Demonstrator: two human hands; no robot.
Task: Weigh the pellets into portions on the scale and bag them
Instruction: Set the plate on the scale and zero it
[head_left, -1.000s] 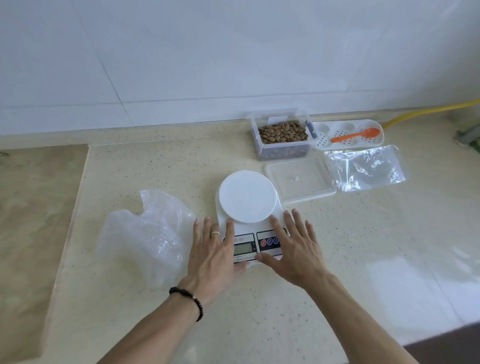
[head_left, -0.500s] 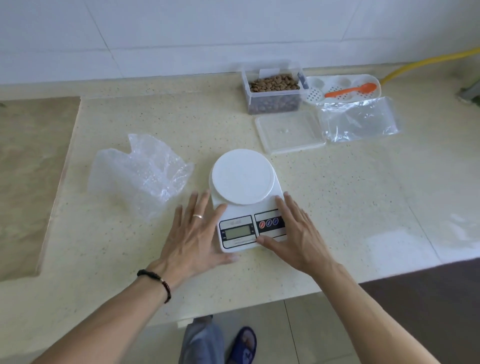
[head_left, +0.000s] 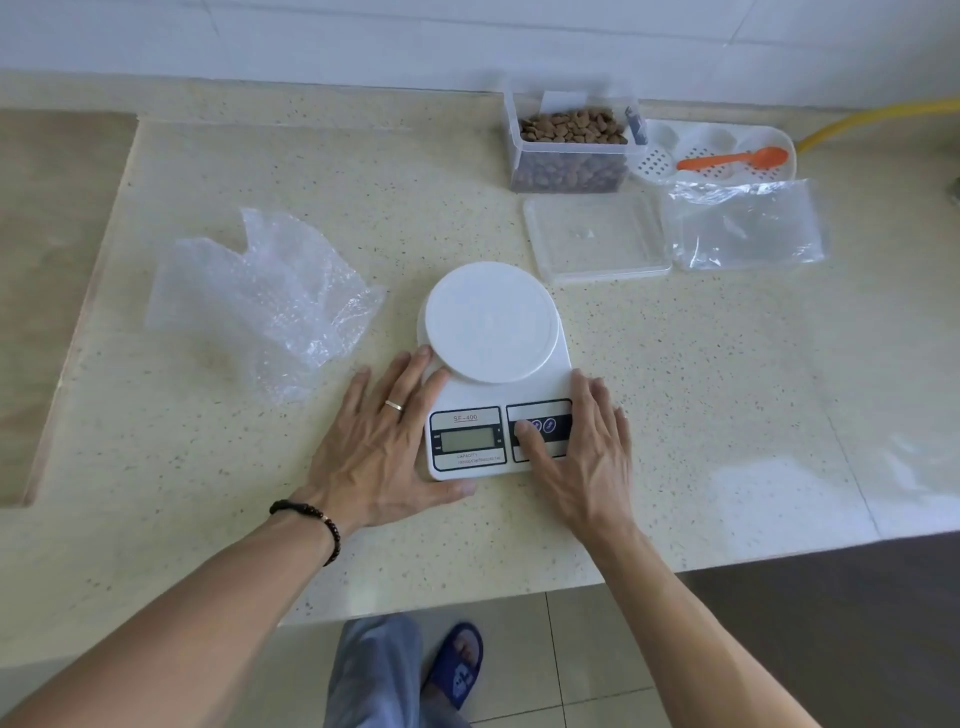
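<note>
Pellets (head_left: 570, 127) remain unweighed in the clear container (head_left: 569, 150) at the far right of the counter (head_left: 727, 415), well apart from the scale (head_left: 493, 374). Since the frames of a second ago, the scale sits nearer the counter's near edge than it did, and your right thumb, then resting at the front edge of the base, now lies on the button panel (head_left: 540, 427). This suggests the positioning step is ending and the power or tare press is in hand; the display (head_left: 467, 439) shows no digits you can read, so whether the scale is on cannot be told.

Your left hand (head_left: 387, 447) lies flat, fingers spread wide, against the left side of the base, thumb along the near edge. Your right hand (head_left: 582, 457) lies flat on the right side, fingers loosely together, holding nothing.

The scale's long axis runs near to far: the display end points toward you, the round platter (head_left: 491, 321) toward the wall, with a slight tilt of the far end to the left. The platter is bare.

The lid (head_left: 597, 236) lies just near of the container; the orange spoon (head_left: 732, 160) rests in the white tray (head_left: 660, 140) to its right; flat bags (head_left: 745, 226) lie in front of that tray. A crumpled plastic sheet (head_left: 265, 301) lies left of the scale.
</note>
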